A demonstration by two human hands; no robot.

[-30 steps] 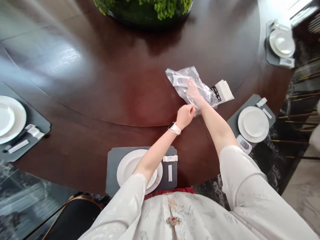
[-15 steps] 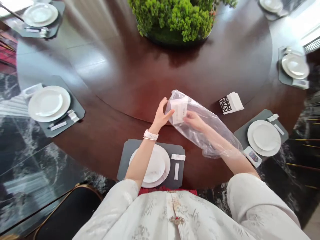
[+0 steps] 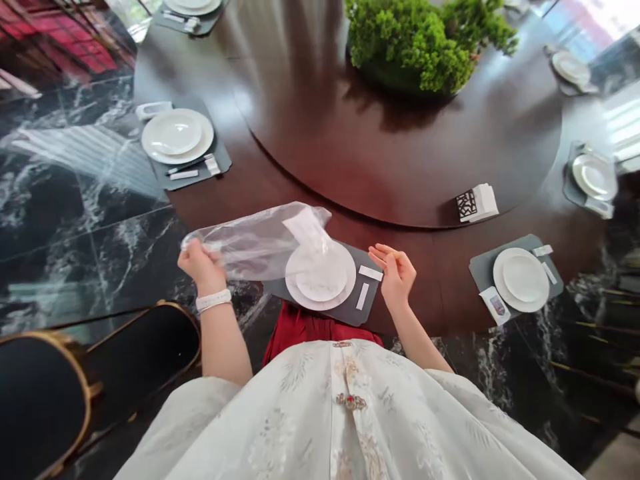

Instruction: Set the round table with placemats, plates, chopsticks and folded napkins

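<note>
My left hand is closed on one end of a clear plastic bag, held out to the left over the table edge. White packets show inside the bag's right end, above the plate. My right hand is open and holds nothing, fingers spread, just right of the grey placemat in front of me. On that mat sit stacked white plates and two small white packets.
A dark round table carries a raised turntable with a green plant and a napkin holder. More place settings lie at left, right and far right. A black chair stands at lower left.
The bag has swung from the right of centre to the left, now held by my left hand alone. My right hand has let go and opened. The view has shifted left.
</note>
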